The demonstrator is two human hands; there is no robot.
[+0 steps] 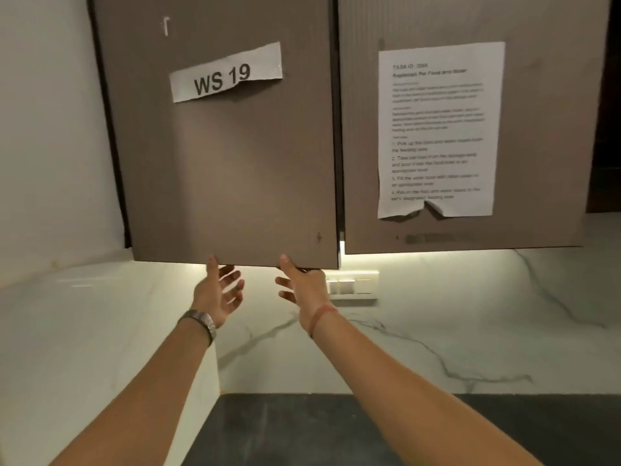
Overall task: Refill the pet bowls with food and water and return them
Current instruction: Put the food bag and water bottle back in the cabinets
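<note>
Two hands reach up to the bottom edge of the left cabinet door (228, 169) in the middle of the frame. On the left hand (215, 297) the thumb tip touches the door's lower edge from the front, while the other fingers (232, 280) spread loosely below and behind that edge, relaxed and clasping nothing. A metal watch (201, 322) sits on that wrist. The right hand (302, 290) lies just to the right of it, thumb tip also against the lower edge; two fingers point left in the open, and the rest are hidden behind the hand near the door's lower right corner, so whether they hook under the edge cannot be told. A reddish band (319, 319) circles that wrist.

No pet bowl, food or water shows anywhere in the frame; the fingers meet only the door. A paper label (226, 74) reading "WS 19" is stuck on the door's upper part. Across a narrow dark gap, the right cabinet door (537, 146) carries a printed instruction sheet (440, 129), torn at its lower edge. Light glows under the cabinets onto a white marbled wall (470, 314), where a switch plate (353, 285) sits just right of the right hand. At the bottom of the frame, between the forearms, lies the dark bench (285, 432).
</note>
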